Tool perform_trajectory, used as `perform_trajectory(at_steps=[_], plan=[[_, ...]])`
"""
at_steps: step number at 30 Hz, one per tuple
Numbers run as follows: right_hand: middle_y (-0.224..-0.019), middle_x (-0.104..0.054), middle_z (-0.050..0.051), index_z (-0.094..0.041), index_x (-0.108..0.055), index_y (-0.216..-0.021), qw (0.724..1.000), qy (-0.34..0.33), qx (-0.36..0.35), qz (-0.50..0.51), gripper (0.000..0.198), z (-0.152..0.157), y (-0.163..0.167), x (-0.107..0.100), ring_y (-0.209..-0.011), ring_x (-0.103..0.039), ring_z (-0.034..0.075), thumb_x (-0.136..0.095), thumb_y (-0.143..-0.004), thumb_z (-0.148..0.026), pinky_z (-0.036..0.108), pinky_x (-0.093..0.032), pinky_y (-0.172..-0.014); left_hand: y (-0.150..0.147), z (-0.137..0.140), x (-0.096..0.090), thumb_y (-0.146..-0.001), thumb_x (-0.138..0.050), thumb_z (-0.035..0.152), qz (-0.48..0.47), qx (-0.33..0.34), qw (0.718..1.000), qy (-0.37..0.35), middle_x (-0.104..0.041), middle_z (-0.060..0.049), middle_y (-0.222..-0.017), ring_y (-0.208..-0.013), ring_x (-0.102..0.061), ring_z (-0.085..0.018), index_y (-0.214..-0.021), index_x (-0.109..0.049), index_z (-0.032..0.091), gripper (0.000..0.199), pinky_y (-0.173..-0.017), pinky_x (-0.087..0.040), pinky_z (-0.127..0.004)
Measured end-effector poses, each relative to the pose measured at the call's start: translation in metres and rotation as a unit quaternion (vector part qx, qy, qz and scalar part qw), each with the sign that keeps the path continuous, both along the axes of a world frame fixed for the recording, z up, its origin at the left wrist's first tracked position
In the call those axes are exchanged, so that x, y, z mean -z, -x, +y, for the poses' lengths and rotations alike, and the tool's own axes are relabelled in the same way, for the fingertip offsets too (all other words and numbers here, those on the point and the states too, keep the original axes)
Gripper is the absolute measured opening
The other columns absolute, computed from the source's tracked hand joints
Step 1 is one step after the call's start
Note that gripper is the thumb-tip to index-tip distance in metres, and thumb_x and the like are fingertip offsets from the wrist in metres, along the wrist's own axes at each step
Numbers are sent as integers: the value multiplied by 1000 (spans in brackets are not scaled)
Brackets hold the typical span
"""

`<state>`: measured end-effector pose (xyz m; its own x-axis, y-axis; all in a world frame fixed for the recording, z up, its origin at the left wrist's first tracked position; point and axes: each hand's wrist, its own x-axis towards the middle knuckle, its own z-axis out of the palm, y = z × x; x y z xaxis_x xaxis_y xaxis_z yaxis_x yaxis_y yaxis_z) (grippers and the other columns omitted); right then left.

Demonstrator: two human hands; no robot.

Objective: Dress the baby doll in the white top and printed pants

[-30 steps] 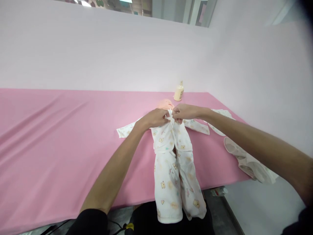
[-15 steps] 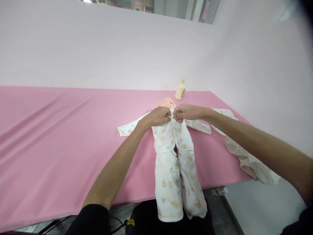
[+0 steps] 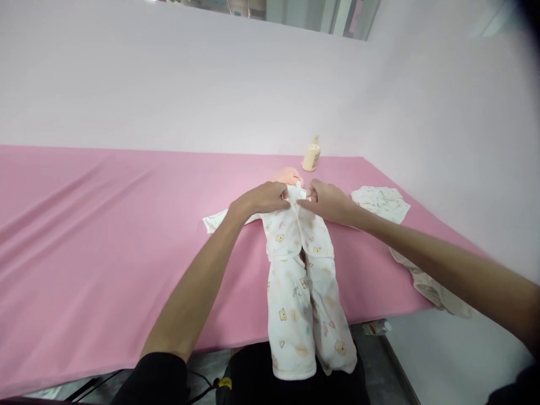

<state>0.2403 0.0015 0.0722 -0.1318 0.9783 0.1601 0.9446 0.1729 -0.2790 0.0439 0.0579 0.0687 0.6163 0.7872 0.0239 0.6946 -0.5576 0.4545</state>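
A white baby jacket [image 3: 280,233] printed with small bears lies front up, its collar away from me and its left sleeve stretched out to the side. Matching baby trousers [image 3: 291,315] extend below it over the table's near edge. Beyond the collar shows a peach-coloured rounded form [image 3: 288,175], like a doll's head. My left hand [image 3: 265,198] is closed on the left side of the jacket's neckline, thumb toward the middle. Opposite it, my right hand [image 3: 327,201] pinches the right side of the neckline. White cloth shows between both hands. My right forearm covers most of the other sleeve.
The pink-covered table [image 3: 126,253] meets walls behind and to the right. A cream pump bottle [image 3: 311,156] stands at the back. On the right lie a folded white printed cloth [image 3: 382,202] and another pale cloth [image 3: 434,287] hanging over the edge. Below is a container [image 3: 377,327].
My hands have moved slightly apart at the neckline, baring more white collar between them. My right hand has turned and shifted right, with its thumb now pointing left across the jacket.
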Motion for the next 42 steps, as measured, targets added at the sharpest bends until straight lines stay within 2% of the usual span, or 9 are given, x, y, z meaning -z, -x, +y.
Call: perform_trajectory(at_steps=[3, 9, 18, 20, 24, 30, 34, 37, 42], plan=[[-78, -62, 2, -22, -46, -82, 997, 57, -29, -45, 32, -14, 11, 5, -70, -54, 18, -56, -86, -52, 28, -32, -58, 0, -3, -2, -78, -59, 35, 28, -3, 999, 15, -62, -4, -87, -66, -49, -17, -84, -55, 21, 16, -56, -30, -30], [-82, -64, 5, -20, -53, -89, 991, 66, -19, -112, 10, -24, 19, 8, -73, -57, 20, -49, -86, -29, 29, -32, -59, 3, -5, -6, -79, -58, 33, 41, 8, 999, 22, -63, -3, -92, -74, -53, -18, -91, -60, 24, 15, -59, -32, -29], [-72, -62, 11, -16, -61, -76, 965, 50, -55, -250, 15, -29, 35, 5, -67, -60, 23, -49, -84, -21, 30, -29, -57, -6, -15, -8, -78, -57, 23, 75, 29, 997, 3, -63, -4, -86, -71, -53, -19, -84, -59, 22, 6, -59, -27, -30], [-70, -62, 11, -15, -63, -79, 962, 47, -65, -262, 15, -30, 37, 5, -66, -60, 23, -49, -84, -18, 30, -29, -55, -9, -21, -11, -79, -57, 20, 90, 46, 995, -6, -62, -4, -83, -70, -52, -18, -79, -56, 21, 1, -59, -27, -30], [-76, -66, 12, -12, -66, -91, 948, 0, -81, -309, 18, -35, 41, 5, -68, -62, 22, -51, -82, -7, 30, -28, -54, -11, -30, -15, -80, -56, 20, 99, 82, 991, -35, -55, -4, -73, -65, -47, -17, -69, -47, 19, 14, -59, -25, -31], [-81, -68, 12, -11, -66, -97, 928, -42, -94, -359, 31, -43, 41, 12, -71, -63, 21, -55, -73, 5, 29, -29, -54, -10, -34, -20, -79, -55, 22, 110, 82, 990, 8, -53, -2, -75, -63, -42, -15, -72, -47, 19, 11, -57, -27, -30], [-69, -63, 7, -16, -61, -77, 963, -30, -79, -255, 11, -31, 25, 11, -61, -58, 19, -54, -85, -13, 30, -25, -51, -10, -34, -20, -78, -57, 27, 99, 93, 991, 13, -48, -1, -71, -60, -39, -13, -69, -45, 19, 17, -56, -24, -30], [-61, -56, 2, -20, -48, -63, 993, 38, -75, -85, 26, -22, 8, 5, -56, -54, 16, -55, -87, -28, 28, -25, -49, -11, -32, -17, -77, -56, 25, 75, 108, 991, 4, -45, -1, -68, -57, -36, -12, -66, -44, 18, 17, -56, -20, -30], [-68, -63, -1, -21, -55, -74, 976, 137, -103, 134, 13, -20, -13, 4, -63, -60, 14, -52, -86, -24, 25, -38, -53, -15, -28, -10, -73, -50, 14, 36, 144, 989, -25, -32, 0, -60, -53, -24, -11, -61, -32, 17, 22, -56, -13, -32]])
